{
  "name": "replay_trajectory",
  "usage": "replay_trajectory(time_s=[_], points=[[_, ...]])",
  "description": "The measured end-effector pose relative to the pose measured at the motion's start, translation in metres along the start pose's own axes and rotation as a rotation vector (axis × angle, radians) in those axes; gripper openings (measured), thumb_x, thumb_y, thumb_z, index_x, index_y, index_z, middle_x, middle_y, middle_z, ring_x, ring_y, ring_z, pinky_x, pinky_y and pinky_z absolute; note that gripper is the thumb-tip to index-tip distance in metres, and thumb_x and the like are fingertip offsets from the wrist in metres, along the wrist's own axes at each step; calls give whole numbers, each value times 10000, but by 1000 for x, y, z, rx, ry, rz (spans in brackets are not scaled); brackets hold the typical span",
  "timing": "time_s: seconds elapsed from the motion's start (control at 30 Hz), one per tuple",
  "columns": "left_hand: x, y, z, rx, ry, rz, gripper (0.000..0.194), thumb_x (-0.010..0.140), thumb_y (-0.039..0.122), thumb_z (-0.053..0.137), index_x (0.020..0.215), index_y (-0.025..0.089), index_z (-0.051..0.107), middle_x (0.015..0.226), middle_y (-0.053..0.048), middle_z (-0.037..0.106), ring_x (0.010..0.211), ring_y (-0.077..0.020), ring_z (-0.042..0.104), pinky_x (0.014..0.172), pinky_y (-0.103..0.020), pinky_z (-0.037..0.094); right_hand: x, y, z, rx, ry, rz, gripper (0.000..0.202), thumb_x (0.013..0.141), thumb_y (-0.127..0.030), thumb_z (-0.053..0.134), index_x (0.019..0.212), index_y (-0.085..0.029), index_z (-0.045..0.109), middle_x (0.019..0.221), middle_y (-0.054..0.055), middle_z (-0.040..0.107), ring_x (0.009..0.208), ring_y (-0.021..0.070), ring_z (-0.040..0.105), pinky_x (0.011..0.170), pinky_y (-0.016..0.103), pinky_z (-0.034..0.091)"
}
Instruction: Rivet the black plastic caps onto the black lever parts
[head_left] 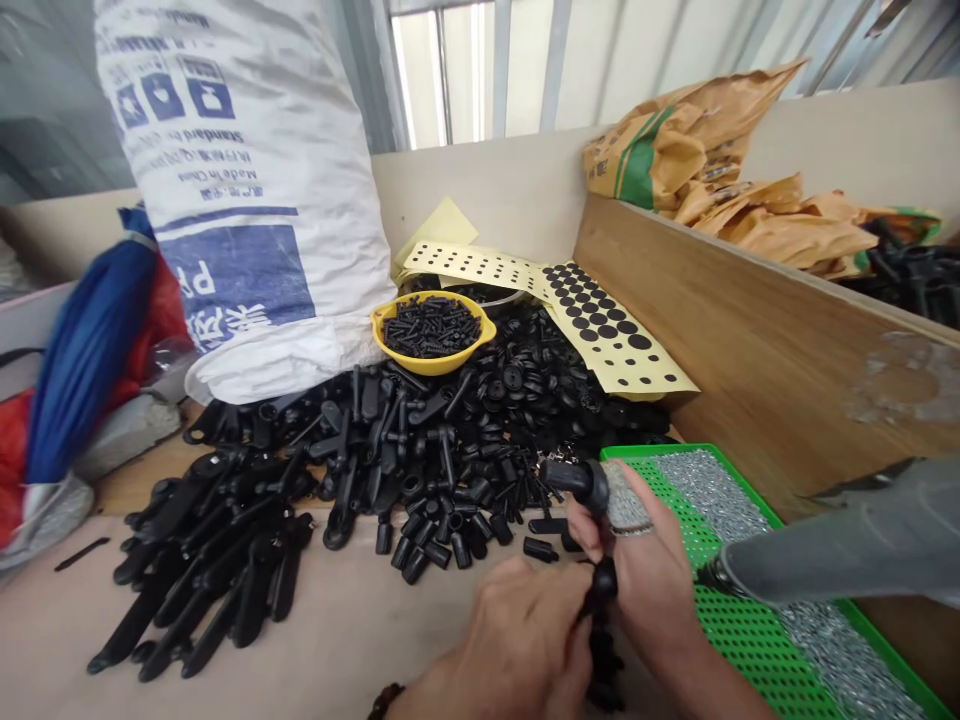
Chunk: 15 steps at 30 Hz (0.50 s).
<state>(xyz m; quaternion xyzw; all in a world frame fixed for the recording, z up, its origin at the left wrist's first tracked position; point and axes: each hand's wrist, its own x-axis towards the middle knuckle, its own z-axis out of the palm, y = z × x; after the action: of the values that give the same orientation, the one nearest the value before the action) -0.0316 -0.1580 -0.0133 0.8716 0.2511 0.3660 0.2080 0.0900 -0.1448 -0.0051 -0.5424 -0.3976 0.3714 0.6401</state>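
My right hand, with a grey wrap around one finger, is closed around a black plastic crank handle, whose stubby knob sticks out past the fingers. My left hand, a beaded bracelet at its wrist, meets it from the left. Its fingertips are closed at a rounded black end beside the right palm; whether that belongs to the same handle is hidden. More dark parts show below the hands. Just beyond lie short black sleeves and a heap of loose black parts.
Long black handles are piled at left. A yellow bowl holds small black pieces. At right, a grey power screwdriver hangs over a green tray of screws. A white sack, sticker sheets and a wooden partition stand behind.
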Motion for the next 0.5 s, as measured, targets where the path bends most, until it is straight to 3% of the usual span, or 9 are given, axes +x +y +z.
replay_trajectory(time_s=[0.07, 0.17, 0.23, 0.3, 0.4, 0.5], points=[[1, 0, -4, -272, -45, -275, 242, 803, 103, 425, 995, 143, 566, 738, -38, 665, 614, -133, 581, 570, -240, 416, 4, 2, -2, 16, -5, 18, 276, 852, -442, 493, 704, -210, 496, 553, -29, 500, 474, 116, 443, 436, 217, 364], [3, -2, -8, -641, 44, -649, 360, 774, 136, 454, 1115, 141, 569, 846, -54, 692, 684, -129, 601, 588, -211, 448, 3, 6, -20, -51, -5, 7, 197, 805, -404, 565, 756, -213, 556, 630, -19, 565, 564, 135, 521, 509, 216, 419], [4, -3, -9, -762, 123, -794, 421, 735, 147, 476, 1145, 133, 569, 875, -62, 692, 616, -109, 567, 512, -186, 424, 1, 10, -37, -303, -58, -17, 192, 787, -406, 561, 767, -217, 594, 635, -18, 589, 568, 147, 542, 490, 212, 421], [5, -4, -11, -808, 161, -861, 485, 698, 155, 496, 1178, 124, 557, 864, -57, 682, 524, -78, 505, 450, -169, 392, -1, 13, -49, -470, -145, -64, 225, 792, -433, 547, 828, -227, 629, 617, -21, 595, 537, 154, 538, 471, 218, 418], [6, -2, -12, -815, 178, -845, 544, 676, 143, 502, 1218, 125, 550, 831, -38, 658, 514, -66, 497, 486, -175, 425, -8, 14, -50, -527, -241, -202, 230, 812, -428, 502, 783, -231, 617, 631, -9, 602, 552, 164, 543, 491, 227, 419], [4, 0, -12, -800, 150, -795, 595, 675, 134, 506, 1268, 129, 537, 842, -46, 650, 560, -85, 547, 533, -194, 441, -14, 13, -42, -527, -194, -262, 208, 838, -383, 469, 756, -235, 590, 674, -8, 606, 583, 157, 530, 539, 230, 413]])
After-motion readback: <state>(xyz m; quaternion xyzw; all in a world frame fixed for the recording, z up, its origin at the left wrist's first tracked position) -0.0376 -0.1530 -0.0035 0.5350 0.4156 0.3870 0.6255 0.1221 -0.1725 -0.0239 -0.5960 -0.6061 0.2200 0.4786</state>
